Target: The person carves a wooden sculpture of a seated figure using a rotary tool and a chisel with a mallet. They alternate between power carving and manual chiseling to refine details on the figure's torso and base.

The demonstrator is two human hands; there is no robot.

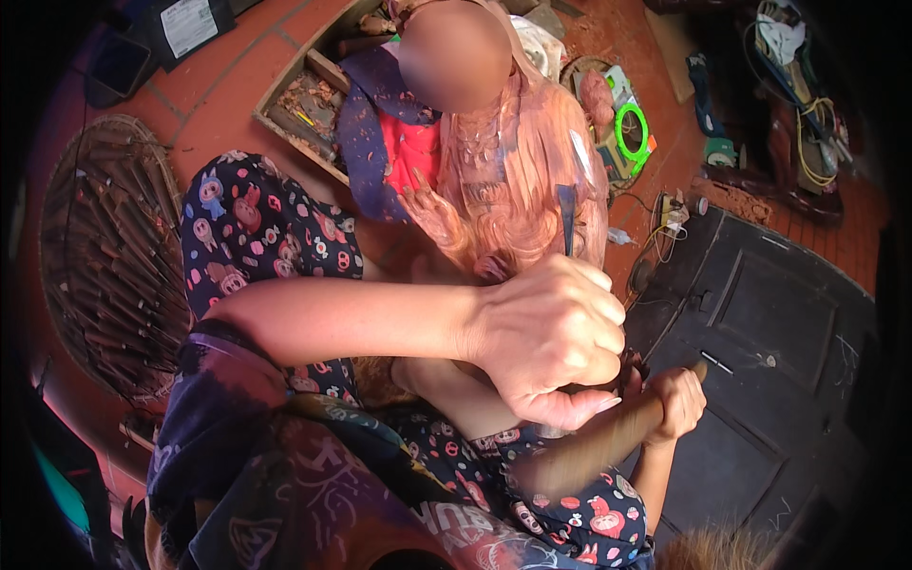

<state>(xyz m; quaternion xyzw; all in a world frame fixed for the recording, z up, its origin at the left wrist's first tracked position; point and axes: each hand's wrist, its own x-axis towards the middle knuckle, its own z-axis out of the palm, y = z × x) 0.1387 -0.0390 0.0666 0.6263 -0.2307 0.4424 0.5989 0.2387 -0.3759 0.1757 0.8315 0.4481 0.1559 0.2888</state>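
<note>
A carved wooden statue [518, 161] with flowing robe folds stands in front of me, its surface reddish brown. My left hand [551, 337] is wrapped round a chisel; the dark flat blade [567, 217] sticks out beyond the fist against the statue's lower front. The fingers hide most of the chisel's handle. At the lower right, my right hand [678, 404] grips a wooden mallet [594, 442] by its narrow end. The mallet's thick end is smeared by motion, below the left fist and over my patterned trousers [608, 513].
A round basket [59, 313] of several carving tools stands at the left. Behind the statue lies a wooden box [275, 100] with shavings. A dark panelled board [760, 351] lies at the right, with a thin pen-like item [717, 362] on it. A bright green ring [632, 133] sits farther back.
</note>
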